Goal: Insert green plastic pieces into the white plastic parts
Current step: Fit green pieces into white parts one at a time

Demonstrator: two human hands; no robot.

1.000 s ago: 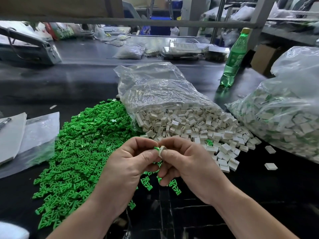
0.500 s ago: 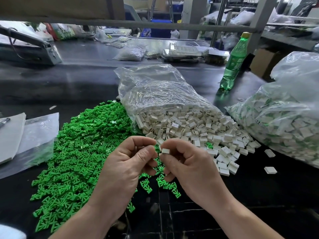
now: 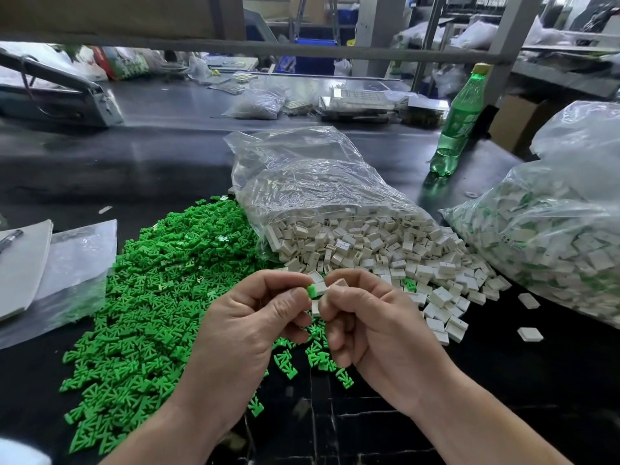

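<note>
While the left hand (image 3: 248, 323) pinches a small green plastic piece (image 3: 312, 290) between thumb and forefinger, the right hand (image 3: 379, 330) pinches a small white box-shaped plastic part (image 3: 322, 287) right against it; both hands are closed narrow round what they hold, raised a little above the dark surface (image 3: 503, 380); the two pieces touch at the fingertips, and how deep the green one sits I cannot tell.

To do this step well, I think the green piece must stand straight in line with the opening of the white part, not tilted; the push should go along the slot, with the right thumb backing the white part so that it does not turn; a gentle, even pressure until the green end sits flush seems enough, because such small plastic can bend or jump away.

For room to move, the heap of loose green pieces (image 3: 161, 297) lies to the left and under the hands, so the next piece is near; the clear plastic bag of white parts (image 3: 335, 203) spills open just behind the fingers; a second clear bag (image 3: 550, 236), with white and green inside, lies well to the right; between them is a bare dark strip with two loose white parts; the green plastic bottle (image 3: 459, 122) stands far behind, well apart; the near edge of the surface is hidden by the forearms.
</note>
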